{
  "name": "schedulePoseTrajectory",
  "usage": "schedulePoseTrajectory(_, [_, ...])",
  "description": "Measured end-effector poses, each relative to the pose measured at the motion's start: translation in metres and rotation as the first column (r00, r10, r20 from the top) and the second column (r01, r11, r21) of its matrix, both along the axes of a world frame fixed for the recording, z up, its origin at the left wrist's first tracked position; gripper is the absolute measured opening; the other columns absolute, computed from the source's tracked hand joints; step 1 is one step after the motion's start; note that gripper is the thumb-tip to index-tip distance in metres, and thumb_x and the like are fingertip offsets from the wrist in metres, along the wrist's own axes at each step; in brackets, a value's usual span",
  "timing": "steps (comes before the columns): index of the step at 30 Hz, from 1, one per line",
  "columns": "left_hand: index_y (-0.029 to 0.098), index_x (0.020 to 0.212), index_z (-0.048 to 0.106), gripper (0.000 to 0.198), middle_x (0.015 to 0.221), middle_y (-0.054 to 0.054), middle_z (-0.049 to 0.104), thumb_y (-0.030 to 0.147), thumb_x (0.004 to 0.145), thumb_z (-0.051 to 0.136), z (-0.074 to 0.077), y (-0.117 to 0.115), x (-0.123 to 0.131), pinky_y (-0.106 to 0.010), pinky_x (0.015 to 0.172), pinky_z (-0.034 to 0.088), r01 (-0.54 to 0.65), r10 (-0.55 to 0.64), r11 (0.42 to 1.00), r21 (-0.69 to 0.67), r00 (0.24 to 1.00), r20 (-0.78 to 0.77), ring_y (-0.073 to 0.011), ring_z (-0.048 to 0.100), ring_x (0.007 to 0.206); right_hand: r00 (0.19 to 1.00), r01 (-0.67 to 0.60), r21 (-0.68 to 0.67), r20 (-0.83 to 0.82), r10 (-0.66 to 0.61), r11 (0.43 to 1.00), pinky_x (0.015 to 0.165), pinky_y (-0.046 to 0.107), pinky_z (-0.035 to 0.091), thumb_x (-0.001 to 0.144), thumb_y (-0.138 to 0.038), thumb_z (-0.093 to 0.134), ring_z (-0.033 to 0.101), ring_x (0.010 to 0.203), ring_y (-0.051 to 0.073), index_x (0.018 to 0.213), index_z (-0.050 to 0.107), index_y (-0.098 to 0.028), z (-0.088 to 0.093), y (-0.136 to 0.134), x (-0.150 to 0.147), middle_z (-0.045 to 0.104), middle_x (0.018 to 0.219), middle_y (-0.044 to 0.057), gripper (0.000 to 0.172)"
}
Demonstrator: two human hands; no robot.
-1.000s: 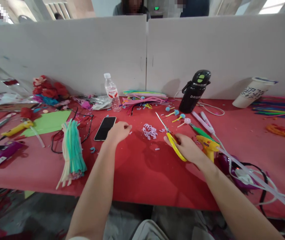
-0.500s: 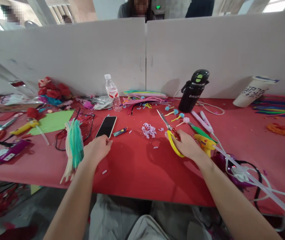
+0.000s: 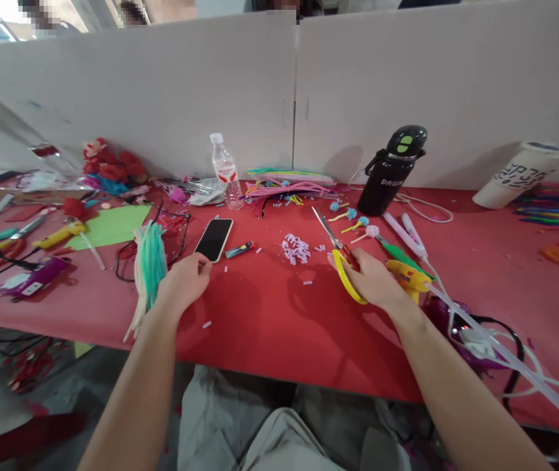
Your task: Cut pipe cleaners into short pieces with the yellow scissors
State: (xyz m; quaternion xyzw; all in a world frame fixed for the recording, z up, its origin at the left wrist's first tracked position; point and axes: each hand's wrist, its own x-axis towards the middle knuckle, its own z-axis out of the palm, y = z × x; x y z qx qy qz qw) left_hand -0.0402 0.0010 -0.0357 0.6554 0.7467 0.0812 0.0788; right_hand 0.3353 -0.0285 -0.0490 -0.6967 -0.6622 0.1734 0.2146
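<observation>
My right hand grips yellow-handled scissors on the red table, blades pointing away to the upper left. My left hand rests loosely curled on the table, holding nothing I can see, just right of a bundle of teal and cream pipe cleaners and just below a black phone. A small multicoloured stub lies right of the phone. A heap of short lilac pipe-cleaner pieces sits between my hands.
A yellow glue gun with glue sticks lies right of my right hand, cables beyond it. A black flask, water bottle, white cup, pipe-cleaner piles, red flowers and green paper stand before white dividers.
My left hand has drawn back from near the lilac pieces toward the teal bundle, leaving the small multicoloured stub beside the phone. My right hand keeps hold of the scissors.
</observation>
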Motion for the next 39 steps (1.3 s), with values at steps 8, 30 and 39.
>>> schedulePoseTrajectory(8, [0.024, 0.091, 0.065, 0.03, 0.094, -0.005, 0.072, 0.048, 0.084, 0.049, -0.004, 0.0, 0.008, -0.031, 0.072, 0.044, 0.069, -0.068, 0.997, -0.018, 0.998, 0.013, -0.023, 0.065, 0.087, 0.999, -0.038, 0.009, 0.026, 0.038, 0.999, 0.057, 0.027, 0.033, 0.089, -0.059, 0.041, 0.054, 0.063, 0.018, 0.078, 0.044, -0.021, -0.009, 0.003, -0.001, 0.062, 0.075, 0.005, 0.039])
schedulePoseTrajectory(30, [0.02, 0.094, 0.068, 0.033, 0.098, -0.006, 0.07, 0.042, 0.088, 0.044, 0.026, -0.032, -0.047, -0.029, 0.076, 0.044, 0.294, -0.298, 0.954, 0.055, 0.951, 0.079, -0.0205, 0.062, 0.088, 0.996, -0.085, -0.013, 0.022, 0.086, 0.996, 0.058, 0.027, 0.034, 0.089, -0.056, 0.043, 0.056, 0.062, 0.017, 0.076, 0.043, -0.022, -0.01, -0.001, -0.001, 0.062, 0.074, 0.005, 0.036])
schedulePoseTrajectory(39, [0.024, 0.092, 0.063, 0.021, 0.097, -0.002, 0.066, 0.039, 0.088, 0.048, 0.015, -0.082, -0.022, -0.028, 0.078, 0.043, 0.505, -0.489, 0.843, -0.186, 0.863, 0.128, -0.0178, 0.06, 0.088, 0.995, -0.093, -0.012, 0.017, 0.093, 0.996, 0.056, 0.027, 0.033, 0.088, -0.062, 0.043, 0.055, 0.06, 0.017, 0.076, 0.045, -0.021, -0.006, -0.002, -0.003, 0.062, 0.073, 0.005, 0.042])
